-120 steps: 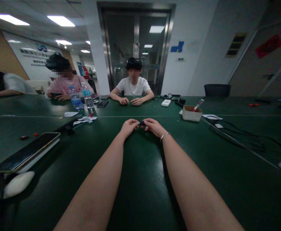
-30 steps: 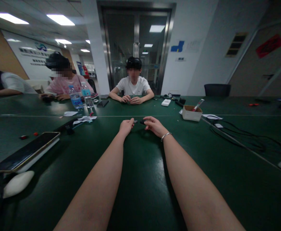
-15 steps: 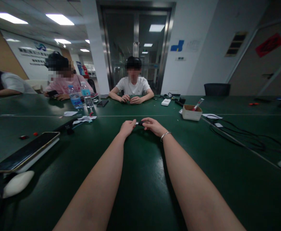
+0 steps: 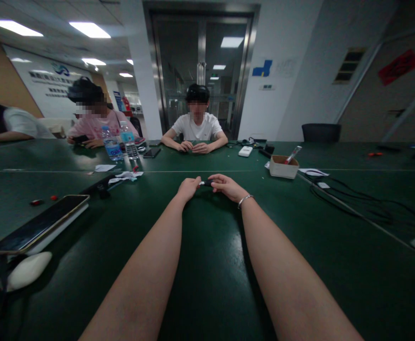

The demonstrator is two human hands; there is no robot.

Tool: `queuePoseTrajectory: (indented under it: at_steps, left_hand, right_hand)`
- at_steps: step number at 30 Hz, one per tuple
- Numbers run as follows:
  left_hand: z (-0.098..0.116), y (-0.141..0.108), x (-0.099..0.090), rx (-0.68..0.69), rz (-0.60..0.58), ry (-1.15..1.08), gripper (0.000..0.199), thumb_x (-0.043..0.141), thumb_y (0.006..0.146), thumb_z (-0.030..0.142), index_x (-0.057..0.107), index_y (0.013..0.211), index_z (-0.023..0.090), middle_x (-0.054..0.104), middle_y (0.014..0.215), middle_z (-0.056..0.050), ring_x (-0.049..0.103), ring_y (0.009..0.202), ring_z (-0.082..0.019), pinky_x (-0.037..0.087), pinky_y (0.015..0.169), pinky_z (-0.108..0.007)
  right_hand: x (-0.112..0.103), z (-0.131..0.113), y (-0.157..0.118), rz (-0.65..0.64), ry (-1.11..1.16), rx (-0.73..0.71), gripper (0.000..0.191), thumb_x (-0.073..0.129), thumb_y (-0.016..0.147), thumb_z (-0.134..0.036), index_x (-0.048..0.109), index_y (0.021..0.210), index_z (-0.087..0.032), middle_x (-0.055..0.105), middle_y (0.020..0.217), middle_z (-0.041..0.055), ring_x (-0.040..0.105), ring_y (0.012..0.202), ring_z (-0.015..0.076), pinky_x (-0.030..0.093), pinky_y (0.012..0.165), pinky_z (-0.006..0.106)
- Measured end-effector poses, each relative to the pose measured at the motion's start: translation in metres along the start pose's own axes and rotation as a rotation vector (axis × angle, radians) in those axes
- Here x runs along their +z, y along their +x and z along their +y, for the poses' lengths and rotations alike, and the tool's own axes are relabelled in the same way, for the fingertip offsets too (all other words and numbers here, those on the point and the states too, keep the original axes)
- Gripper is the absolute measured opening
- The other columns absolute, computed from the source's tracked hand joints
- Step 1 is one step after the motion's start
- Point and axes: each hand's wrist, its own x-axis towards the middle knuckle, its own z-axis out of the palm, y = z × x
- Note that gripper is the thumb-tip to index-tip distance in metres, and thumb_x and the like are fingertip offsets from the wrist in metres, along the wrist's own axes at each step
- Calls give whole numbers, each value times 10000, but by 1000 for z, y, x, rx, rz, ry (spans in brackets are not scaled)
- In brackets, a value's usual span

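Observation:
Between my two hands is a small black object with a silvery metal end (image 4: 206, 183), held level just over the green table (image 4: 207, 265). My left hand (image 4: 189, 188) pinches it at the metal end, on the left. Thumb and fingers of my right hand (image 4: 228, 187), with a bangle (image 4: 244, 201) at the wrist, close on the black part. Its exact kind is too small to make out, and my fingertips cover both its ends.
To the left lie a phone (image 4: 40, 222) on a white box, a white rounded object (image 4: 30, 271) and crumpled paper (image 4: 126, 176). Ahead stand two water bottles (image 4: 111, 147). A small box (image 4: 284, 167) and black cables (image 4: 363, 199) lie right. Across sits a person (image 4: 196, 125).
Both hands keep nearly the same grip on the small black object. The whole view has shifted very slightly.

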Motion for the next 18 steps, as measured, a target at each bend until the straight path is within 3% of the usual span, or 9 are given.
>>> queuePoseTrajectory:
  at_steps: [18]
  left_hand:
    - [9, -10, 1, 73, -15, 74, 497, 400, 824, 585, 572, 594, 179, 530, 532, 5, 453, 514, -136, 302, 549, -269]
  right_hand:
    - [-1, 5, 4, 100, 9, 10, 185, 751, 724, -210, 675, 885, -160, 670, 784, -6, 529, 465, 45, 483, 552, 209]
